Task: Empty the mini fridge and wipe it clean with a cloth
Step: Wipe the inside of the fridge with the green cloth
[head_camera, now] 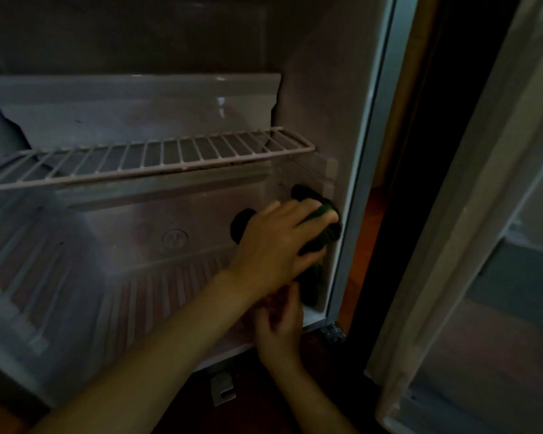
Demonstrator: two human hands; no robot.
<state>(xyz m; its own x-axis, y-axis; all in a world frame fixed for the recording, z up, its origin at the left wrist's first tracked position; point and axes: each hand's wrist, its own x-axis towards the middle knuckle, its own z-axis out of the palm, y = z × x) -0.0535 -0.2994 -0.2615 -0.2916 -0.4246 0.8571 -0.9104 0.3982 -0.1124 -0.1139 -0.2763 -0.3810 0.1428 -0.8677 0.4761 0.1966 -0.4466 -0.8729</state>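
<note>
The mini fridge [176, 214] stands open, with nothing stored inside that I can see. My left hand [273, 245] reaches in from the lower left and presses a dark green cloth [322, 236] against the right inner wall, just below the wire shelf [157, 155]. Dark folds of the cloth stick out above and behind that hand, and one end hangs down toward the floor corner. My right hand [279, 327] is under the left one at the front right corner, fingers curled and blurred beside the hanging end. Whether it grips the cloth is unclear.
The fridge door [483, 245] hangs open on the right, its inner shelves facing me. The ribbed fridge floor [157, 296] slopes up on the left. A metal hinge bracket [333, 332] and a foot plate [221, 388] sit below the front edge, above dark wooden flooring.
</note>
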